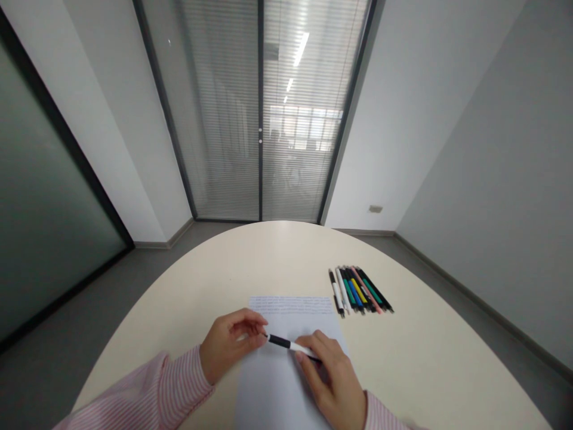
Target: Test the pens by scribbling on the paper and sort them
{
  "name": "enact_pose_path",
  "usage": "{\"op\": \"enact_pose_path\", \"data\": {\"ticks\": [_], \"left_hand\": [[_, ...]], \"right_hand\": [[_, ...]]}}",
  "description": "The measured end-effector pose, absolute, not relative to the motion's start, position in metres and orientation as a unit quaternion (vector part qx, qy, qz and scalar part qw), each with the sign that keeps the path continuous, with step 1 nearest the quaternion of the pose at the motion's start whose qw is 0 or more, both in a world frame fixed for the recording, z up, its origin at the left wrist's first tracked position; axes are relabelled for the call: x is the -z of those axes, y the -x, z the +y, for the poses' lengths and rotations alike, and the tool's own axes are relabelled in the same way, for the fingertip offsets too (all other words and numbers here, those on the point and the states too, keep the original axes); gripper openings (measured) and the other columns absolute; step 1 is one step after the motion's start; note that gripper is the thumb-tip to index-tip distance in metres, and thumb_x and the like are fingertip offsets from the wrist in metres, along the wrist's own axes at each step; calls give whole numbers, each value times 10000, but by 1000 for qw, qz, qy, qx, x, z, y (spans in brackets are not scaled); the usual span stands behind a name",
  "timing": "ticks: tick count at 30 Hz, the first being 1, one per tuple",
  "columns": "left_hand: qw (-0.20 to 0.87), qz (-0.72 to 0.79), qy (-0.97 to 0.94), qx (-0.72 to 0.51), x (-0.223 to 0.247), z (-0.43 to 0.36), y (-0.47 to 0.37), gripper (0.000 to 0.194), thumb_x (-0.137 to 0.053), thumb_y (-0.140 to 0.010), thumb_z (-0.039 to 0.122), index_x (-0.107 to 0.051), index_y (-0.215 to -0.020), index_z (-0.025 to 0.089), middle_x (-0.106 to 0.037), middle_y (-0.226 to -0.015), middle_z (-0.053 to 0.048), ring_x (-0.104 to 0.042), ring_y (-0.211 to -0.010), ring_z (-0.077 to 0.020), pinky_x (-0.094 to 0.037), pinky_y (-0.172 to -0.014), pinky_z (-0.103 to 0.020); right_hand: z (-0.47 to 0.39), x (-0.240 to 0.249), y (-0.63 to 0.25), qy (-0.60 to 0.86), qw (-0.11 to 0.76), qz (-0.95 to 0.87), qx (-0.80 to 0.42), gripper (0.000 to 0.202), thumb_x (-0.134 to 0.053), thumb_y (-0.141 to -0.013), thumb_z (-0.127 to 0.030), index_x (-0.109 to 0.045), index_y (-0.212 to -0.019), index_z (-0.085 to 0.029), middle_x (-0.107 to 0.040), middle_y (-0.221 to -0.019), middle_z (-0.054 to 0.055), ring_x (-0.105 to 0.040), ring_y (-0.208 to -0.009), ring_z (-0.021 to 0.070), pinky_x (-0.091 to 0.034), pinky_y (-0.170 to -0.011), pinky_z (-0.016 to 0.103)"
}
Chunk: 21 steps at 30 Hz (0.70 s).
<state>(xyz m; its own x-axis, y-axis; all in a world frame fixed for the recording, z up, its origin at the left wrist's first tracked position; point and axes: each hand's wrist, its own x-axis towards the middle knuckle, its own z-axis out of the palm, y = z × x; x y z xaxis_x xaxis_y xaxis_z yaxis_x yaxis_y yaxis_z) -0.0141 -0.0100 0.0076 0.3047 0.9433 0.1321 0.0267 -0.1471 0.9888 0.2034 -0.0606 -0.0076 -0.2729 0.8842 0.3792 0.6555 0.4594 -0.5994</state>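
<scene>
A white pen with a black grip [280, 341] lies slantwise above the paper, its tip end pointing left. My right hand [333, 373] is closed around the white rear part of its barrel. At the tip end, my left hand [235, 343] has its thumb and fingertips curled in a pinch about the thin, dark point. The fingers partly hide that point. Beneath both hands is a white sheet of paper [268, 394], with several lines of handwriting across its top.
Several pens [358, 291] in black, white, green, blue, yellow and pink lie side by side to the right of the paper. They rest on a round cream table [188, 304]. Beyond its far edge stand a glass partition with blinds [228, 149] and white walls.
</scene>
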Motion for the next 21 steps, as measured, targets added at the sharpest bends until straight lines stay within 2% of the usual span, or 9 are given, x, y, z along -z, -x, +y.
{"op": "enact_pose_path", "data": {"ticks": [3,6,9,12,15,17,21], "left_hand": [[494,384,-640,-446,-8,-12,14,309,-708,-678,205,-614,-963,134,-667,-809,-64,-632,-756,-175,-518,-731,-279],[410,401,-692,-439,-5,-11,17,415,-667,-688,169,-566,-1091,164,-658,-943,-82,-617,-885,-203,-502,-785,-297],[281,444,-747,-408,3,-7,22,324,-587,-709,151,-615,-1030,189,-634,-997,-79,-590,-859,-206,-489,-764,-322],[231,470,-772,-360,13,-4,26,239,-572,-715,174,-658,-937,193,-628,-941,-70,-573,-775,-196,-485,-712,-321],[242,480,-775,-332,15,-2,28,138,-574,-736,201,-680,-823,188,-631,-836,-54,-573,-733,-185,-480,-682,-301],[286,479,-758,-337,11,-1,27,123,-586,-744,230,-685,-792,175,-640,-775,-49,-581,-696,-175,-484,-672,-294],[501,447,-640,-373,-1,2,26,232,-676,-702,316,-678,-843,131,-703,-842,-89,-647,-784,-198,-517,-740,-296]], "right_hand": [[-60,9,-204,499,358,-772,-164,137,-453,-919,-265,-580,-964,-238,-613,-849,32,-582,-808,202,-423,-708,306],[-59,7,-203,510,368,-756,-183,148,-449,-920,-286,-584,-962,-240,-621,-856,29,-589,-815,198,-429,-711,298],[-59,4,-203,521,379,-732,-219,176,-428,-927,-313,-584,-928,-231,-627,-840,23,-598,-790,184,-438,-697,280],[-58,2,-203,527,387,-719,-236,204,-416,-929,-335,-581,-911,-218,-634,-827,25,-607,-778,179,-445,-688,269],[-58,1,-204,530,387,-716,-238,213,-419,-927,-343,-584,-911,-211,-639,-827,29,-611,-776,178,-449,-682,265],[-58,1,-204,530,385,-717,-238,211,-423,-926,-342,-588,-912,-211,-641,-828,31,-612,-777,178,-452,-683,264],[-58,1,-204,525,378,-729,-224,193,-431,-927,-319,-594,-918,-216,-639,-835,34,-611,-786,181,-454,-693,272]]}}
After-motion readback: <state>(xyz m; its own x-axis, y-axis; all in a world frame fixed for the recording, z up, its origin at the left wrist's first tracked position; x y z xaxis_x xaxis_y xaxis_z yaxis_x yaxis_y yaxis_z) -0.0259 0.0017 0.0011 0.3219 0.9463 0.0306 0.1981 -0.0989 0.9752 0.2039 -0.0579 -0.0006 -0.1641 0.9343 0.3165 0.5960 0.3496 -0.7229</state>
